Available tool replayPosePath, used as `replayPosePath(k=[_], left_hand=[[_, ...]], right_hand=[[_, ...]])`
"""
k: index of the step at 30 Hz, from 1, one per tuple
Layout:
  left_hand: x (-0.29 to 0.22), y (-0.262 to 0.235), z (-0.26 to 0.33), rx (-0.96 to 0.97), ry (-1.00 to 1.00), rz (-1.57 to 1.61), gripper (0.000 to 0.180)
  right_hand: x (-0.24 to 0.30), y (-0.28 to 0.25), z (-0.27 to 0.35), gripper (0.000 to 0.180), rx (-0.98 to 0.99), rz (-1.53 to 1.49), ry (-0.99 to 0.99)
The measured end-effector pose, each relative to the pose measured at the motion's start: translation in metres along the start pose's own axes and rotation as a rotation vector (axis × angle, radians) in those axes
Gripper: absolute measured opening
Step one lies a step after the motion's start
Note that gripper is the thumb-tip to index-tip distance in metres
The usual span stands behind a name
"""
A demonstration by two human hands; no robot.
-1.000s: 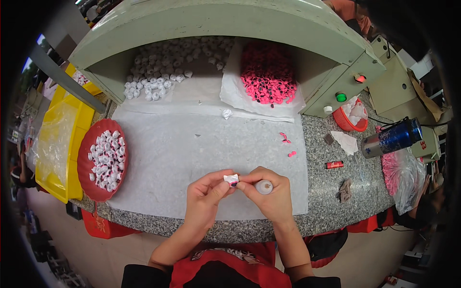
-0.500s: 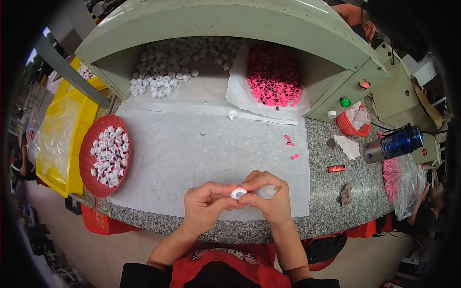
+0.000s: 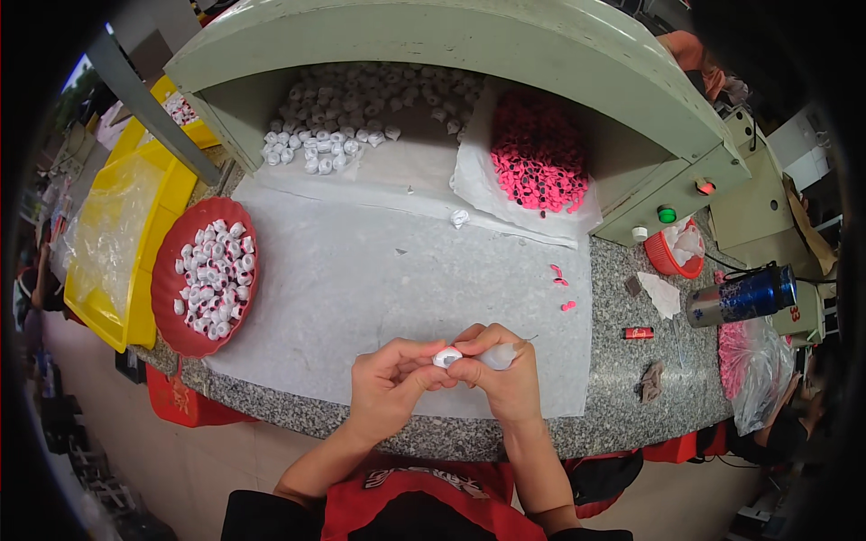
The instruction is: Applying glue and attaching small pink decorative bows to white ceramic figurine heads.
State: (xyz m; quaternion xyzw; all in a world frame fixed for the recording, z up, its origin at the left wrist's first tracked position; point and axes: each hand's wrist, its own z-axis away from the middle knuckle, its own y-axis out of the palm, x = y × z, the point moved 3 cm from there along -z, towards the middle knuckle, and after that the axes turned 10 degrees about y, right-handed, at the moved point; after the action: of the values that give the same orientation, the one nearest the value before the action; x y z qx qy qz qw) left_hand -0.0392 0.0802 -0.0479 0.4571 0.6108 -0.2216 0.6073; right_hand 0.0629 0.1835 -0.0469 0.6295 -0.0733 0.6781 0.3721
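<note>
Between both hands, close to the bench's near side, is a small white rounded piece (image 3: 446,358) with a grey patch on top. My left hand (image 3: 390,379) pinches it with thumb and fingertips from the left. My right hand (image 3: 507,383) presses on its right side with the fingertips. That same hand also keeps a translucent squeeze bottle (image 3: 499,355) with a thin needle-like tip tucked in its grip. White sheeting (image 3: 361,279) lies under the hands. To the right on it are several small loose pink pieces (image 3: 559,278).
At left, a red scalloped bowl (image 3: 162,279) holds many white-and-pink pieces, beside yellow trays (image 3: 135,311). A pale green cabinet (image 3: 433,32) arches over white pieces (image 3: 329,149) and a pink heap (image 3: 541,171). At right stand a red basket (image 3: 663,257) and blue flask (image 3: 749,296).
The view has turned slightly, so the cabinet and its contents appear shifted right. Both hands keep the white piece between them; the squeeze bottle's tip has tilted a little.
</note>
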Motion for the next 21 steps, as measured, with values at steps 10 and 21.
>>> replayPosePath(k=[10, 21], left_hand=[[0.002, -0.026, -0.006, -0.054, -0.105, 0.053, 0.018], [-0.073, -0.181, -0.077, -0.445, 0.370, -1.917, 0.028]], right_hand=[[-0.012, 0.018, -0.019, 0.014, -0.097, 0.089, 0.089], [0.018, -0.037, -0.009, 0.016, -0.472, 0.376, 0.183]])
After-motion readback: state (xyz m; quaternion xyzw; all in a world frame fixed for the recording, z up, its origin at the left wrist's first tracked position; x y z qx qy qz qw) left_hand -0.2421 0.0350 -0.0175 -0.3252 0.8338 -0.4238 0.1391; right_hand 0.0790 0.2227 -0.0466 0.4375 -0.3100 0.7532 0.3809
